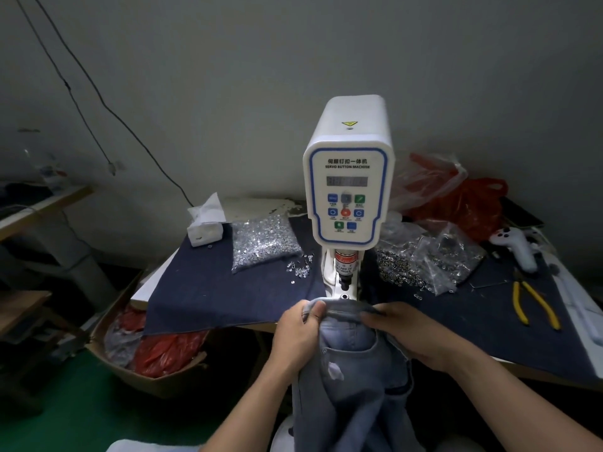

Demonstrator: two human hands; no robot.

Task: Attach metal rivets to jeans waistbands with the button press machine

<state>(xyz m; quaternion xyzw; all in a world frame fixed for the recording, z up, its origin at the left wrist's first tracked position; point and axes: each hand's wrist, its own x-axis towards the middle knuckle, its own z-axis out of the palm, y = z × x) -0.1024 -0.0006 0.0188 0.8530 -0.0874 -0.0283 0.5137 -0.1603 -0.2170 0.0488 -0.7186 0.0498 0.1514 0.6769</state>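
Nearest: jeans (352, 386), pale blue, front pocket showing, hanging off the near bench (509, 327) edge; waistband (346, 308) lies just before the press base. Left hand (298, 337) pinches the waistband's left end, fingers curled round the fold. Right hand (408, 334) grips its right part, fingertips tucked into the cloth. Left, on the floor: box (146, 370) of red and clear bags. Bench covered in dark denim. Right: yellow-handled pliers (535, 305), white controller (518, 246). Middle: white press (349, 177), labelled "SERVO BUTTON MACHINE", its plunger (345, 265) above the waistband. Flanking it: bag of rivets (264, 243) left, some spilled; more bags (434, 259) right, contents indistinct. Far: tissue pack (205, 223), red bags (463, 203). Display digits unreadable.
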